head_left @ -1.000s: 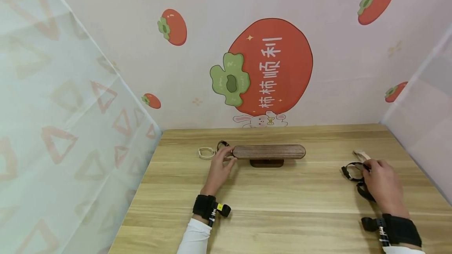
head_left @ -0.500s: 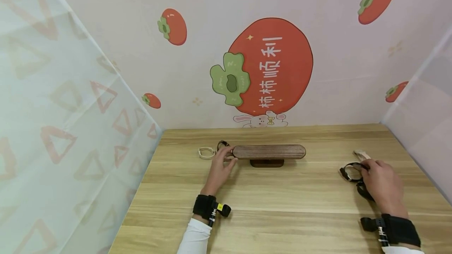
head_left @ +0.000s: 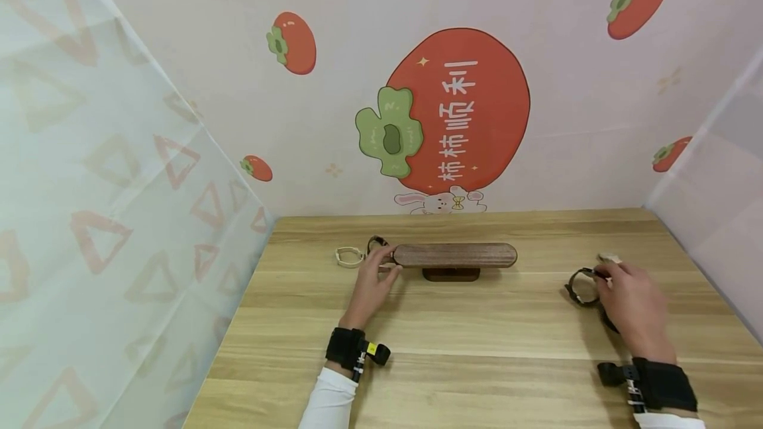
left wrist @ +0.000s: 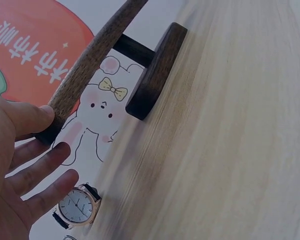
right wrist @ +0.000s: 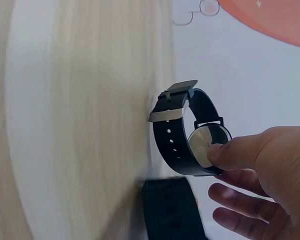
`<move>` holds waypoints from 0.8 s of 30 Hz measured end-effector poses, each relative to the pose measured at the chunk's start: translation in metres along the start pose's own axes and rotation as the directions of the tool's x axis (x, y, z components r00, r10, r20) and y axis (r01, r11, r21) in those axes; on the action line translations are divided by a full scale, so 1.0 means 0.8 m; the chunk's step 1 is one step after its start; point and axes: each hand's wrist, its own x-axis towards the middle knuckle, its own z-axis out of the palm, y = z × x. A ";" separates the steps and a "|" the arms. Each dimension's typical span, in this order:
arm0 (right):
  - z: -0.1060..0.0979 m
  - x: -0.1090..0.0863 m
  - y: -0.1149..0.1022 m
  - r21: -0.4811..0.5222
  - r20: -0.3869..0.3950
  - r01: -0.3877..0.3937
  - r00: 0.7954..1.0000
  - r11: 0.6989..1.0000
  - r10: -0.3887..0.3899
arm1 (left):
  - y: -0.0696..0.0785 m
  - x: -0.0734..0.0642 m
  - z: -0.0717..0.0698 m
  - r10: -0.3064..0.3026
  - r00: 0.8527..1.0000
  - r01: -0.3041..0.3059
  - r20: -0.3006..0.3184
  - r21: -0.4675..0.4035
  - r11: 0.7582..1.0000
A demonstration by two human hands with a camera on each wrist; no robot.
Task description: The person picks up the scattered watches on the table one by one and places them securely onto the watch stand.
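Observation:
At the left end of a dark wooden bar stand point(head_left: 456, 255), my left hand point(head_left: 371, 286) pinches the bar with its thumb on top. The stand's base point(left wrist: 157, 72) rests on the table. My right hand point(head_left: 634, 306) holds a black-strapped wristwatch point(right wrist: 172, 145) between thumb and fingers. Its strap is buckled into a loop, and the thumb presses the metal case back. Beside my left hand stand a white-banded loop point(head_left: 348, 257) and a watch with a white dial point(left wrist: 76, 206). Below the held watch, a second black strap point(right wrist: 172, 207) lies partly hidden by my right hand.
A light-coloured strap or band point(head_left: 609, 257) lies just beyond my right hand. The wooden table point(head_left: 477, 349) ends at a back wall point(head_left: 560, 190) printed with persimmons, and a side wall point(head_left: 149, 270) rises at the left.
My right hand has moved to the left with the wristwatch, which has come away a little from the other straps. My left hand keeps its place on the stand.

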 end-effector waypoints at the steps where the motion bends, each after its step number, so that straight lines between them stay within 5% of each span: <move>1: 0.001 0.001 -0.003 0.003 0.000 0.003 1.000 1.000 -0.003 | 0.001 0.000 0.000 -0.001 1.000 0.001 -0.001 0.003 1.000; 14: 0.017 -0.001 -0.043 0.073 0.081 -0.046 0.996 0.996 0.040 | 0.007 0.000 0.000 0.022 1.000 -0.021 -0.022 0.037 0.999; 24: 0.026 0.003 -0.068 0.113 0.050 0.049 0.997 0.992 -0.055 | 0.014 0.000 0.005 0.139 0.988 -0.125 -0.074 0.171 0.977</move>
